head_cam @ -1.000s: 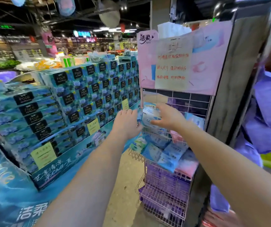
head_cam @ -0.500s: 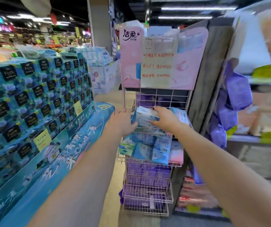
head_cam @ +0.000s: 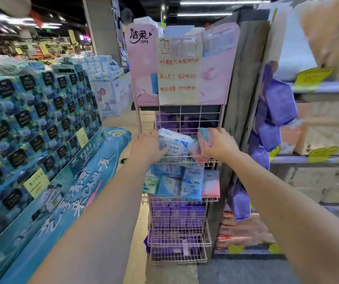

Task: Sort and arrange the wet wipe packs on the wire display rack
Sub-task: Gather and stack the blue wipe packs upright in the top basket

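A pink wire display rack (head_cam: 187, 114) stands ahead with several tiers. In its top basket lies a white and blue wet wipe pack (head_cam: 174, 143); my left hand (head_cam: 147, 147) holds its left side. My right hand (head_cam: 218, 144) grips a pink wet wipe pack (head_cam: 202, 138) at the right of the same basket. The tier below carries several blue packs (head_cam: 174, 181) and one pink pack (head_cam: 210, 183) standing upright. Purple packs (head_cam: 176, 214) fill the lower baskets.
A pink header board with a handwritten paper sign (head_cam: 177, 76) tops the rack. A big blue stack of tissue boxes (head_cam: 35, 119) fills the left. A grey pillar (head_cam: 244, 89) and shelves with purple hanging packs (head_cam: 277, 103) stand on the right.
My right hand left the white and blue pack and moved right onto the pink pack. My left hand closed in on the white and blue pack. The view came closer to the rack.
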Available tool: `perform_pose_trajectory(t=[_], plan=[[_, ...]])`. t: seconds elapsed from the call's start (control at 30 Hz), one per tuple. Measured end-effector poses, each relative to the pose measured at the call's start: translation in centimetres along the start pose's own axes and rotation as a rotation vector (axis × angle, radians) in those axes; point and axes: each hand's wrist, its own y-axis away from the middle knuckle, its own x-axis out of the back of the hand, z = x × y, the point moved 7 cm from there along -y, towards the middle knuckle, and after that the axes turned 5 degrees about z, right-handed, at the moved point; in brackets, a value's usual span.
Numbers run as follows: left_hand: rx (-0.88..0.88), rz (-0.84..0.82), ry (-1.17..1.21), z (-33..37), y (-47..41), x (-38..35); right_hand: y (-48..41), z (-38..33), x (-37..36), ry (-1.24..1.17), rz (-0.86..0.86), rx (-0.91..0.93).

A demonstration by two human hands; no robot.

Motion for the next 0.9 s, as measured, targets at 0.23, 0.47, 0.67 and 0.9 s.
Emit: perform_pose_trajectory(t=[0.23,0.47,0.67,0.9], plan=[[0.031,-0.007,0.172,1.6,-1.1,-0.1,-1.1,3.4,-2.0,-0.032,-0.124,-0.041],[-0.014,0.056,0.289,4.7,-2.8,0.7,-1.8,3.2,-2.3,-0.085,-0.034,-0.041],[-0.026,0.067,0.417,7.3,-4.3,0.7,-2.4,4.0,-2.1,-0.187,-0.021,-0.027],[0.34,0.07,0.757,6.1,-4.9,-0.8,-3.7,6.2,-1.5,-0.425,-0.043,-0.094]])
